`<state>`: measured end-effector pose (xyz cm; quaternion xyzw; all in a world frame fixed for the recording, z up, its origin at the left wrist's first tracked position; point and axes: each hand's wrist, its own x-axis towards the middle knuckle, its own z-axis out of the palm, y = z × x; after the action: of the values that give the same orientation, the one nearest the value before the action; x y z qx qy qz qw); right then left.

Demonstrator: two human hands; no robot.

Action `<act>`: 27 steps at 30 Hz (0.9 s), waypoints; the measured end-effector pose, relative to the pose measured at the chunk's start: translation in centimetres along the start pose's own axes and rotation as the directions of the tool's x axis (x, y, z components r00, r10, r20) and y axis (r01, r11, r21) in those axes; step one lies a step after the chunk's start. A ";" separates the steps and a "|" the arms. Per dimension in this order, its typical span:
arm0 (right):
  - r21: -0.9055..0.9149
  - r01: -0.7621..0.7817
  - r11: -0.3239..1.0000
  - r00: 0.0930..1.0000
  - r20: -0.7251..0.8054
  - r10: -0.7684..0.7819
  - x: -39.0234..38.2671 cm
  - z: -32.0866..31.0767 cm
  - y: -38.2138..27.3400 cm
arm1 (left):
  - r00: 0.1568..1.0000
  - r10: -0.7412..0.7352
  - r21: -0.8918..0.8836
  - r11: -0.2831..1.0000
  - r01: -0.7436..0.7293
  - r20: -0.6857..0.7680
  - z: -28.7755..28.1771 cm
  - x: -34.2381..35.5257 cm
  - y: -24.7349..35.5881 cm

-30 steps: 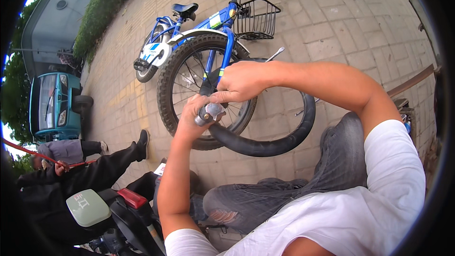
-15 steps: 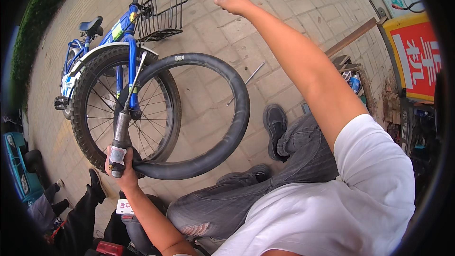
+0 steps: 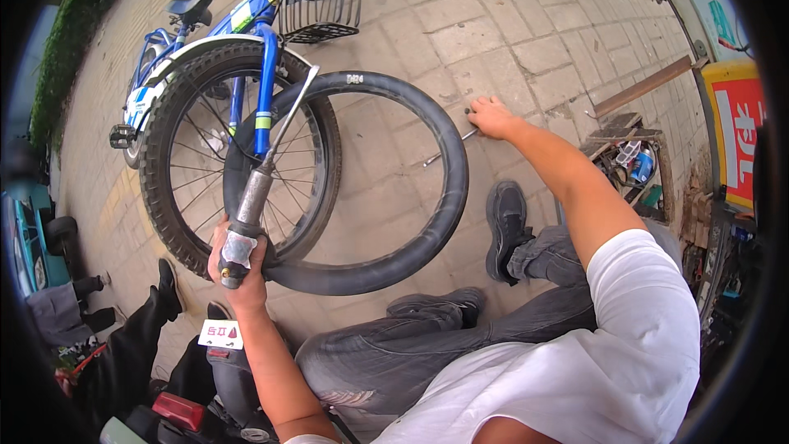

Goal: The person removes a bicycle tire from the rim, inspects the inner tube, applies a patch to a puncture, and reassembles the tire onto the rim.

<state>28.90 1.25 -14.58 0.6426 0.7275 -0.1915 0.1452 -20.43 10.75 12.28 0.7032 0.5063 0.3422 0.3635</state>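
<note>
My left hand [image 3: 245, 293] is closed around a silver cylindrical tool [image 3: 256, 193] with a long thin shaft, held upright over the front wheel [image 3: 160, 164] of a blue child's bicycle [image 3: 267, 66] lying on the paving. A black inner tube [image 3: 448, 197] forms a loop overlapping that wheel and passes beside my left hand, behind the tool; whether my fingers touch it is hidden. My right hand [image 3: 493, 122] reaches down to the pavement just right of the tube, fingers curled on the end of a thin metal rod [image 3: 437, 156].
A wooden crate [image 3: 620, 140] with cans and oddments and a rusty bar [image 3: 641, 85] lie right, by a red-and-yellow sign [image 3: 731, 131]. People's dark-clad legs [image 3: 131, 337], a red tail light [image 3: 177, 411] and a teal vehicle [image 3: 33, 247] are lower left. A hedge [image 3: 74, 49] borders the paving.
My right hand left the tool a second ago, swung up over the paving, and has since come down onto the rod. The tool stays in my left hand as the view shifts.
</note>
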 end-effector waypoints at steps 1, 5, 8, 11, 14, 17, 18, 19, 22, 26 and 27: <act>-0.030 0.067 0.997 0.994 0.092 -0.064 -0.2 -1.8 -0.8 | 1.000 0.008 0.009 1.000 -0.007 -0.029 -0.1 -0.1 0.3; -0.053 0.061 0.997 0.957 0.288 -0.043 -3.8 -12.6 -0.1 | 0.988 0.137 -0.044 0.989 -0.140 -0.072 -0.1 0.5 1.3; -0.198 -0.196 0.960 0.967 0.124 0.223 -7.8 -22.1 1.9 | 0.975 0.181 -0.072 0.979 -0.191 -0.128 -0.3 0.7 1.2; 0.123 -0.086 0.989 0.847 -0.513 0.137 -11.9 -27.2 5.3 | 0.927 0.348 0.016 0.937 -0.350 -0.139 -0.2 1.6 1.1; 0.820 0.378 0.430 0.795 -0.526 0.303 -13.5 -33.1 -9.4 | 0.916 0.369 0.166 0.924 -0.343 -0.160 0.0 1.3 2.6; 0.822 0.507 0.258 0.824 -0.550 0.136 -13.7 -29.7 -20.6 | 0.891 0.354 0.189 0.932 -0.309 -0.286 1.9 1.7 3.6; 0.773 0.473 0.422 0.852 -0.524 0.006 -12.8 -27.6 -23.6 | 0.886 0.343 0.164 0.938 -0.305 -0.313 2.5 1.9 3.9; 0.657 0.478 0.583 0.850 -0.514 -0.116 -11.7 -26.1 -24.7 | 0.884 0.323 0.151 0.946 -0.287 -0.339 2.7 1.5 3.8; 0.652 0.514 0.558 0.812 -0.579 -0.071 -11.5 -28.8 -24.5 | 0.857 0.373 0.226 0.924 -0.308 -0.355 1.4 1.2 3.0; 0.619 0.570 0.541 0.769 -0.633 -0.087 -10.1 -26.4 -24.1 | 0.843 0.432 0.235 0.898 -0.371 -0.320 2.3 1.6 3.0; 0.468 0.591 0.656 0.748 -0.622 -0.230 -9.8 -25.5 -24.4 | 0.845 0.429 0.234 0.900 -0.369 -0.319 2.1 1.3 2.8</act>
<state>6.92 2.07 14.66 0.4880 0.7583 -0.2786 -0.3304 -17.01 11.06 13.74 0.7452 0.4331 0.4913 0.1254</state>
